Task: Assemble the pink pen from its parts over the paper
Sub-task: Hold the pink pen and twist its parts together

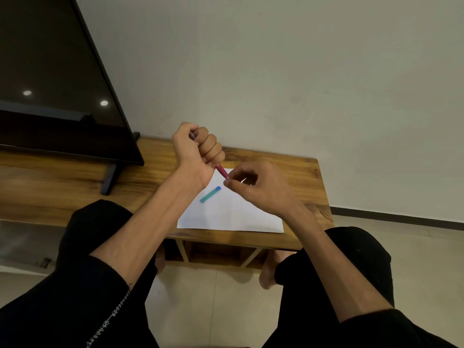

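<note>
Seen from above, a seated person holds both hands over a low wooden table. A white sheet of paper lies flat on the table near its front edge, close to the person's knees.

The left hand is raised above the far end of the paper and closed into a fist around the pink pen. All four fingers and the thumb are curled round the barrel, so most of it is hidden inside the fist. A short pink length sticks out below the little finger and slants down to the right, and a small bit of the other end shows at the top of the fist.

The right hand is just beside that lower end. Its thumb and forefinger are pinched together at the tip of the pen, with the other fingers loosely curled behind. Whether a small part sits between the fingertips is too small to tell.

On the paper, below and between the two hands, lies a short teal piece with a blue end, set at a slant and touched by neither hand.

To the left on the table stands a dark flat screen on a black foot. Behind the table is a plain pale wall. The person wears black sleeves and black trousers, and bare feet rest on the tiled floor under the table.
</note>
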